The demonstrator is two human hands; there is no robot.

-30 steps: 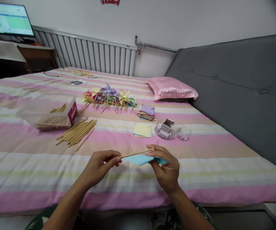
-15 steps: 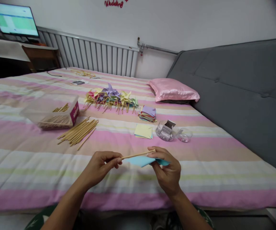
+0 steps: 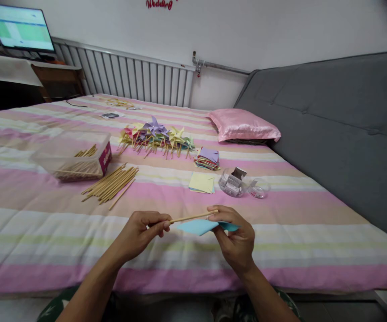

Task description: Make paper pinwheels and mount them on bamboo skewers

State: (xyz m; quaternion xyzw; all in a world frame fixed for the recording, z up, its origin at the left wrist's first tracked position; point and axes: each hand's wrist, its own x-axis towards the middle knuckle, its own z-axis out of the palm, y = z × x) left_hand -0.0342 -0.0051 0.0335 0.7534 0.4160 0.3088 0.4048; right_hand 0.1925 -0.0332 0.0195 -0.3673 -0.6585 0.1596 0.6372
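Observation:
My left hand [image 3: 150, 230] pinches one end of a thin wooden stick [image 3: 189, 218] between thumb and fingers. The stick runs to the right, over a light blue paper pinwheel [image 3: 198, 226]. My right hand [image 3: 235, 239] is closed around the pinwheel, thumb below and fingers above, and its fingertips touch the stick's far end. A small pale pin seems to stand between paper and stick, too small to make out well. Both hands are above the bed's near edge.
Beyond my hands lie loose sticks [image 3: 112, 185], a clear plastic box [image 3: 72, 167] of sticks, finished pinwheels [image 3: 156, 134], yellow paper squares [image 3: 202, 183], a stack of coloured paper [image 3: 207, 158], a clear round tub [image 3: 231, 184], its lid [image 3: 258, 189] and a pink pillow [image 3: 243, 125] on the striped bed [image 3: 166, 273].
Hardly anything differs. The blue pinwheel has tilted slightly and its left tip has moved a little away from my left hand; both hands keep their grip.

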